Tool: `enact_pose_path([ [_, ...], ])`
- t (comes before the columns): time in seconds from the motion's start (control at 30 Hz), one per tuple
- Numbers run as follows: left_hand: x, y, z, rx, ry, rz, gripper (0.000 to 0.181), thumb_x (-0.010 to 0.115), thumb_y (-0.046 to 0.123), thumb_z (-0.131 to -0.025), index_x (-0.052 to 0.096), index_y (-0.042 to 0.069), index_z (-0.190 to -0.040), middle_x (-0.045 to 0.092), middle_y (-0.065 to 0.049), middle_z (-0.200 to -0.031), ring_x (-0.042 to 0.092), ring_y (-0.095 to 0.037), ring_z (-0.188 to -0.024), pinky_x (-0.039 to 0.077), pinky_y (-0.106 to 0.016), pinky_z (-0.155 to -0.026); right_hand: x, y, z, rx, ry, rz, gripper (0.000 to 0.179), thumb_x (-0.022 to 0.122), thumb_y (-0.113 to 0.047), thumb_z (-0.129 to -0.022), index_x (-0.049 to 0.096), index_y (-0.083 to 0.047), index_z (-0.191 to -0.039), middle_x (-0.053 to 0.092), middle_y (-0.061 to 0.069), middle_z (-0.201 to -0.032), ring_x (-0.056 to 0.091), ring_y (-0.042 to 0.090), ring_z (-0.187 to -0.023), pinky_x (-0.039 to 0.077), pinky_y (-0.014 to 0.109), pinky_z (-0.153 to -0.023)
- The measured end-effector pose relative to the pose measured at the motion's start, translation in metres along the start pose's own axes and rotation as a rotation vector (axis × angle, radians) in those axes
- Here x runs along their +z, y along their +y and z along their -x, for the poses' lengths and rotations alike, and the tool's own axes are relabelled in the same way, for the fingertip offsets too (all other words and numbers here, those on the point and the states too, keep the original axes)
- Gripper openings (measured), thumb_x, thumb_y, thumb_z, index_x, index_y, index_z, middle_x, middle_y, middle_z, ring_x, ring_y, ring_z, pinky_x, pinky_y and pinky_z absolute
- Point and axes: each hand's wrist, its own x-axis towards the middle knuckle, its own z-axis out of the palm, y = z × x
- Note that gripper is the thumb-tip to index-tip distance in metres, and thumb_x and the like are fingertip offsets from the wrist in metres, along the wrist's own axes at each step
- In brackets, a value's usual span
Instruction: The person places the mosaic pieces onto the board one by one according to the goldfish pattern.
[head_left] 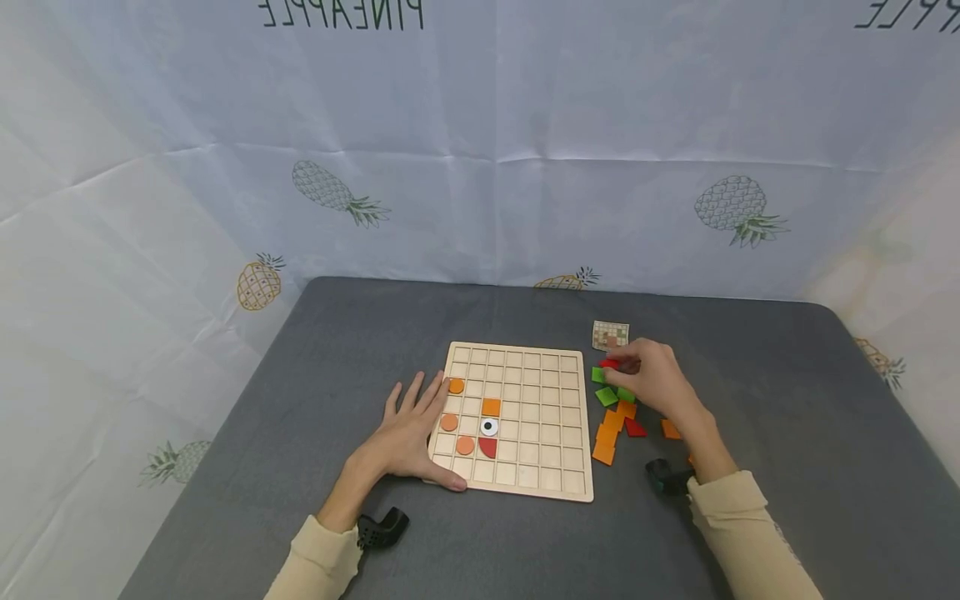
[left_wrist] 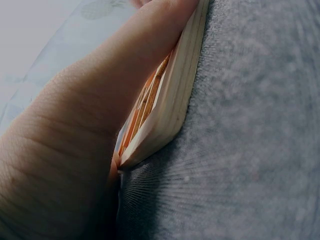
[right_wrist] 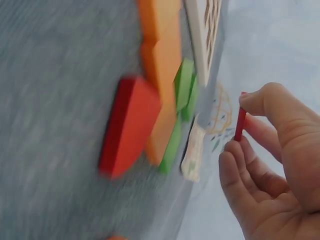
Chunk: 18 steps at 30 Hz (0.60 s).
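A wooden grid board (head_left: 549, 436) lies flat on the table, with my left hand (head_left: 408, 429) on its left side. The fingers are spread along that edge, while the thumb rests at the front left corner. Set in the grid are several orange discs (head_left: 456, 386), an orange square (head_left: 491, 407), a white eye disc (head_left: 489, 427) and a red quarter-circle tile (head_left: 487, 447). To the right of the board, my right hand (head_left: 651, 375) pinches a thin red tile (right_wrist: 240, 122) between thumb and fingers, above the loose tiles. Its full outline is hidden, as it shows edge-on.
Green tiles (head_left: 605, 397), orange tiles (head_left: 604, 443) and a red quarter-circle piece (head_left: 635, 428) lie loose right of the board. A small patterned card (head_left: 610, 334) is behind them. The grey table (head_left: 510, 550) meets a pineapple-print cloth (head_left: 465, 217).
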Motion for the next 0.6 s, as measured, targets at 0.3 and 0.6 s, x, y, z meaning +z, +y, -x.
enact_pose_path([
  [0.3, 0.000, 0.000, 0.000, 0.000, 0.000, -0.001, 0.156, 0.091, 0.074, -0.063, 0.007, 0.004, -0.175, 0.001, -0.018, -0.185, -0.003, -0.051, -0.170, -0.001, -0.077, -0.131, 0.017, -0.022, -0.007, -0.097, 0.023, -0.069, 0.021, 0.080, 0.000, -0.093, 0.081, 0.007, -0.113, 0.076, 0.024, -0.105, 0.074, 0.035, -0.089, 0.064, 0.055, -0.085],
  [0.6, 0.000, 0.000, 0.000, -0.003, -0.001, 0.006, 0.156, 0.091, 0.073, -0.063, 0.007, 0.004, -0.175, 0.001, -0.018, -0.185, -0.003, -0.051, -0.170, -0.001, -0.077, -0.131, 0.039, -0.044, -0.017, -0.235, -0.005, -0.149, 0.021, 0.081, 0.001, -0.092, 0.082, 0.009, -0.111, 0.074, 0.019, -0.097, 0.070, 0.033, -0.085, 0.063, 0.048, -0.080],
])
